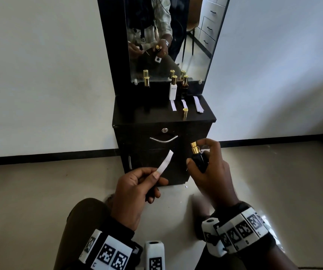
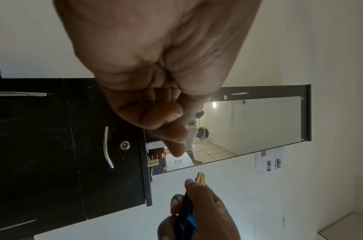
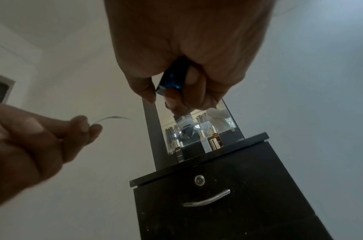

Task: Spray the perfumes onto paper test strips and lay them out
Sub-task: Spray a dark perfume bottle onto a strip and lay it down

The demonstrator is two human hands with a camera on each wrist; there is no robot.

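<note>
Marker-printed wristbands [image 1: 240,232] fill the bottom of the head view, one on each forearm. Just above them, left of centre, the left hand [image 1: 135,191] pinches one end of a white paper test strip [image 1: 165,161] between thumb and forefinger; the strip slants up toward the right, its free end in open air. Right of it the right hand [image 1: 211,172] grips a dark perfume bottle [image 1: 199,160], forefinger arched over the gold spray head [image 1: 194,148], which faces the strip across a small gap. In the right wrist view the glass shows blue where light catches it.

Both hands hang in front of a black cabinet [image 1: 143,145], below its top edge, with bare pale floor at lower left and lower right. On the cabinet front are a keyhole [image 1: 164,130] and a curved metal handle [image 1: 163,139].

On the top, in the upper middle of the head view, a loose gold cap [image 1: 185,113] stands close to the front edge. Behind it lie three white strips [image 1: 173,105], side by side and apart, the rightmost near the right edge. Behind those stand a white bottle [image 1: 173,88] and an amber bottle [image 1: 184,86], touching or nearly so, and another gold-capped black bottle [image 1: 146,81] well to the left, all against a mirror [image 1: 191,45] in a black frame. In the right wrist view that left bottle reads roughly "clenita"; the smaller print is too blurred.
</note>
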